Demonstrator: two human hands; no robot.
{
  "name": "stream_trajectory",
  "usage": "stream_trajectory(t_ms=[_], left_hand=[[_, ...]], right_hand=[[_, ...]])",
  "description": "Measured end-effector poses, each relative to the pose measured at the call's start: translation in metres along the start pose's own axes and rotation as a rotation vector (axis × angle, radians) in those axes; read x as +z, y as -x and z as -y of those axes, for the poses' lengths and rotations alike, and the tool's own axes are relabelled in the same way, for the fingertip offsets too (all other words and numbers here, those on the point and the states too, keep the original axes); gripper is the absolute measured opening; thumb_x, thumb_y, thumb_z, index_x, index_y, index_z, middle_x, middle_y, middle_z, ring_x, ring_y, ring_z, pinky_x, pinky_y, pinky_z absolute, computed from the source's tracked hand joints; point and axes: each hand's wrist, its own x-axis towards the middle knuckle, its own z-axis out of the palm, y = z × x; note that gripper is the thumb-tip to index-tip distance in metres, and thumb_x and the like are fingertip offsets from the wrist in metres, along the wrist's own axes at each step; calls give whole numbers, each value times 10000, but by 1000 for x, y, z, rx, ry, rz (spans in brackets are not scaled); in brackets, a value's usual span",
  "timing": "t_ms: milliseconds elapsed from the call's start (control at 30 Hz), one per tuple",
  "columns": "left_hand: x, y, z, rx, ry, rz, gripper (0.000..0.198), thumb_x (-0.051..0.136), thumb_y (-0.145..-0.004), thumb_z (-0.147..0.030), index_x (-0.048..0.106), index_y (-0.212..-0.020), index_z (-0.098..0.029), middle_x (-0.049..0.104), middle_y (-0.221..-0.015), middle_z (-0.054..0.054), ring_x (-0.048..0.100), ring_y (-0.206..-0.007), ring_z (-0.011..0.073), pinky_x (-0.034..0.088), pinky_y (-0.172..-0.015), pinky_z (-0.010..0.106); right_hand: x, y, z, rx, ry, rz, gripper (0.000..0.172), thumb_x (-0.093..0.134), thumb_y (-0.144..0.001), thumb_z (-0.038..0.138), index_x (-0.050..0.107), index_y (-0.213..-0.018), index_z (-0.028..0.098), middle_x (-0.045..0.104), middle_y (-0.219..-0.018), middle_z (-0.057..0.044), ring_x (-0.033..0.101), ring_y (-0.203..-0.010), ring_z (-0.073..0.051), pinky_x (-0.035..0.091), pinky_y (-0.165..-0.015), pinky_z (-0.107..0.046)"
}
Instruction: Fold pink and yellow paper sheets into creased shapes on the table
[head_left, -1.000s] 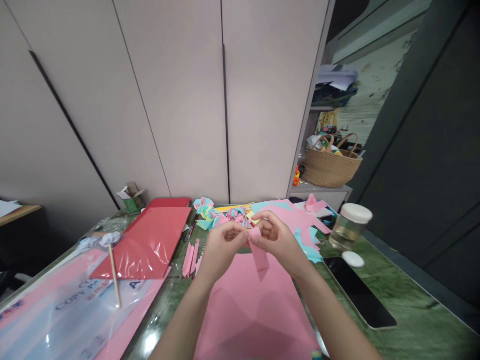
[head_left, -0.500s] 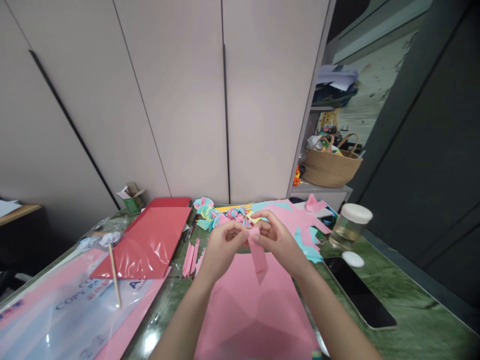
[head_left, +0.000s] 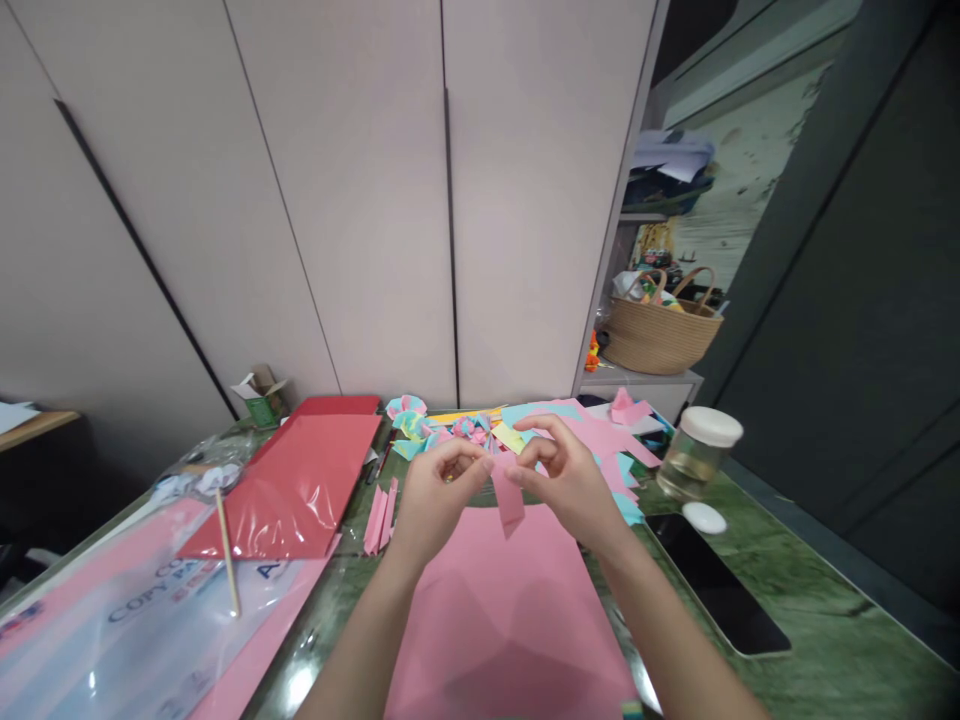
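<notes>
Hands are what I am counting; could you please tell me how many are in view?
2: the left hand is at the upper left of the pink strip, and the right hand pinches its right side; no others show.

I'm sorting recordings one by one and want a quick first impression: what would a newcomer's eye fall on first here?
Probably the pink strip held between the left hand and right hand at the centre, near the far edge of a large pink sheet. Next, the glossy red sheet on the left and the dark phone lying on the right stand out against the green table.
</notes>
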Motion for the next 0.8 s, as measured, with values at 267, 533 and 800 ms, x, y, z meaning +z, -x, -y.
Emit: stream_trajectory(t_ms=[267, 533, 800], left_hand=[[1, 2, -6, 0, 237, 19, 114, 677, -741, -266, 646, -789, -167, 693, -766, 27, 660, -749, 144, 503, -705, 227], [6, 8, -1, 172, 63, -82, 131, 740, -670, -202, 677, -784, -190, 680, -781, 22, 635, -757, 152, 518, -736, 261], [5, 12, -1, 465, -205, -115, 93, 709, -721, -172, 690, -792, -229, 712, -789, 5, 652, -757, 156, 507, -736, 269]], right_hand=[[7, 6, 0, -361, 343, -245, 62, 606, -801, 197, 641, -818, 245, 694, -831, -9, 630, -780, -164, 475, -727, -318], [5, 8, 2, -573, 465, -258, 197, 553, -808, 100, 634, -793, 279, 671, -904, -19, 614, -866, -189, 478, -766, -371], [5, 9, 4, -488, 278, -247, 224, 596, -754, 85, 657, -826, 289, 476, -993, -34, 527, -926, -173, 449, -791, -345]])
